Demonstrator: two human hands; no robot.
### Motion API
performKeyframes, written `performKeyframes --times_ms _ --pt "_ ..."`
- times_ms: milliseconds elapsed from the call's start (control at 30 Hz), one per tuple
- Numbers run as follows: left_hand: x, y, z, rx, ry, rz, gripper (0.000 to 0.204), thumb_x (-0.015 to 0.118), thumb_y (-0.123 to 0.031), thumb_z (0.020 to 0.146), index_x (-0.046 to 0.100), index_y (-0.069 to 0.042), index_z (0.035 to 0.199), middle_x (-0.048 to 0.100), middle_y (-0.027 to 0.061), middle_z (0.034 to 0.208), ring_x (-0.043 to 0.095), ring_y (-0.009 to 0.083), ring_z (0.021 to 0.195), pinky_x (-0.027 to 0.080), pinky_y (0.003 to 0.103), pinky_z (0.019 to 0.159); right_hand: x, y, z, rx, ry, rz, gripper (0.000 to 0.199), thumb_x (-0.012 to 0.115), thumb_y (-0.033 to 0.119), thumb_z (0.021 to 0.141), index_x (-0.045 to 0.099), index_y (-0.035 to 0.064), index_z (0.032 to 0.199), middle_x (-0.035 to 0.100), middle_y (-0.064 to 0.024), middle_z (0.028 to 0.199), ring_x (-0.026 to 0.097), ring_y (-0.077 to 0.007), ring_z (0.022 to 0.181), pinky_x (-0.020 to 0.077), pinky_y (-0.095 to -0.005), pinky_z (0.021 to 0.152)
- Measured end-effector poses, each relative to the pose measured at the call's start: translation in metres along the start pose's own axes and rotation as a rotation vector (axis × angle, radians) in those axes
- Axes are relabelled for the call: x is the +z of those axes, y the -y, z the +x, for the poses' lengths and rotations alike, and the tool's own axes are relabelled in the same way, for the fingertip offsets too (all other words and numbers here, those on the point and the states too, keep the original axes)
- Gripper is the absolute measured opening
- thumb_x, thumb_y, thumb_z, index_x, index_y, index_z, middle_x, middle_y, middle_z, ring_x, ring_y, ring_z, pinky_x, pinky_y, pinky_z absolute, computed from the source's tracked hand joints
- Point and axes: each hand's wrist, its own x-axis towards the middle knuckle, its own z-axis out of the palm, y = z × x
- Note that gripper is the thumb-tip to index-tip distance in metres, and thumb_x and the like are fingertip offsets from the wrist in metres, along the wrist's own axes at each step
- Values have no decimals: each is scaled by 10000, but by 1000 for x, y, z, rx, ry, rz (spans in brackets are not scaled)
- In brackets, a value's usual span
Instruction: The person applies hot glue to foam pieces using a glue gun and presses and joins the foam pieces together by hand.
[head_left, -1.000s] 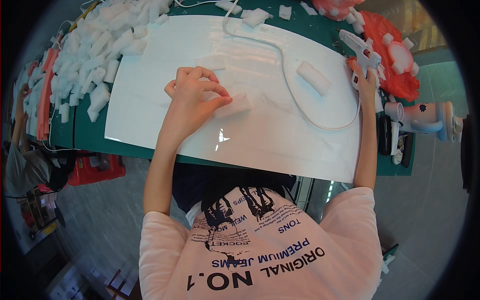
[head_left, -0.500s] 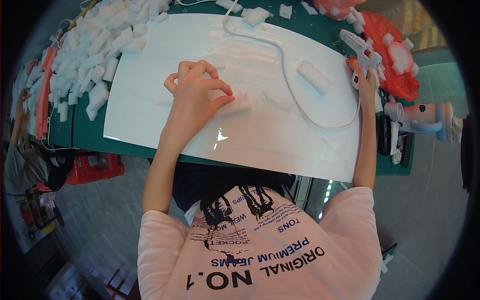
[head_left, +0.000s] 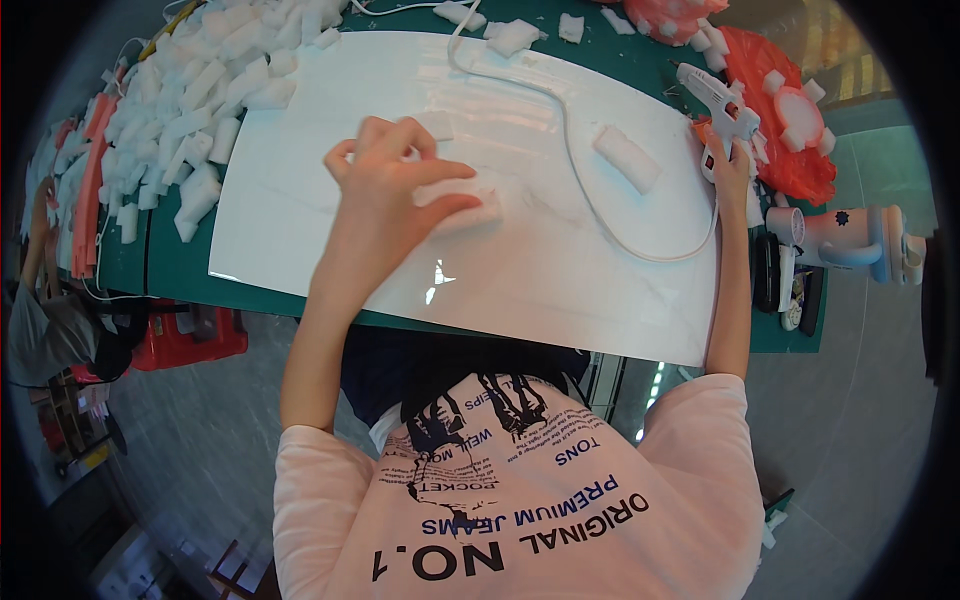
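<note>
The left hand (head_left: 388,190) holds nothing that shows, its thumb and forefinger parted; the white, oblong foam piece (head_left: 482,212) lies on the glossy white marbled board (head_left: 560,290), just right of that hand, its long axis running left to right and tilting slightly away from the person at the right; whether the thumb touches it, I cannot tell; the right hand (head_left: 734,168), wrapped around a white plastic glue gun (head_left: 716,95), is well apart.

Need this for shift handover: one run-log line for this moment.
left hand: open near white rectangular foam piece | right hand: holding white pistol-shaped glue gun | surface: glossy white board
</note>
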Motion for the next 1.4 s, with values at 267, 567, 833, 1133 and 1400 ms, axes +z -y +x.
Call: performKeyframes --times_ms 267,567,833,1133,1400 --pt "24 -5 -4 43 56 32 179 764 -232 642 714 -168 801 482 -12 839 428 191 952 227 452 881 -1 -6 3 -70 36 5 367 643 304 813 629 -20 986 619 -87 899 548 -152 822 420 -260 756" --pt "-6 18 -24 -129 6 -372 373 784 -237 608 676 -163 957 479 -10 862 435 162 889 245 365 855 -44 39 -9 -34 28 103 319 659 209 786 585 -9 1008 593 -36 811 519 -86 718 401 -223 630" --pt "13 22 -54 -143 -115 -60 365 788 -286 605 673 -178 934 467 -25 871 424 160 888 226 342 829 -51 145 -88 236 660 41 240 645 130 769 579 9 965 574 -24 810 522 -85 726 405 -236 612" --pt "22 23 -50 -91 -180 -5 295 779 -307 613 691 -183 866 475 -33 896 406 166 944 211 386 850 19 199 -117 71 1092 89 229 562 29 785 554 -11 1010 605 -75 892 583 -163 875 454 -300 795" --pt "23 21 -51 -100 -192 -25 300 777 -297 615 688 -183 878 481 -25 902 405 175 961 212 405 871 30 201 -117 72 1085 24 235 558 29 778 543 -25 1005 600 -77 821 588 -155 787 462 -284 741"
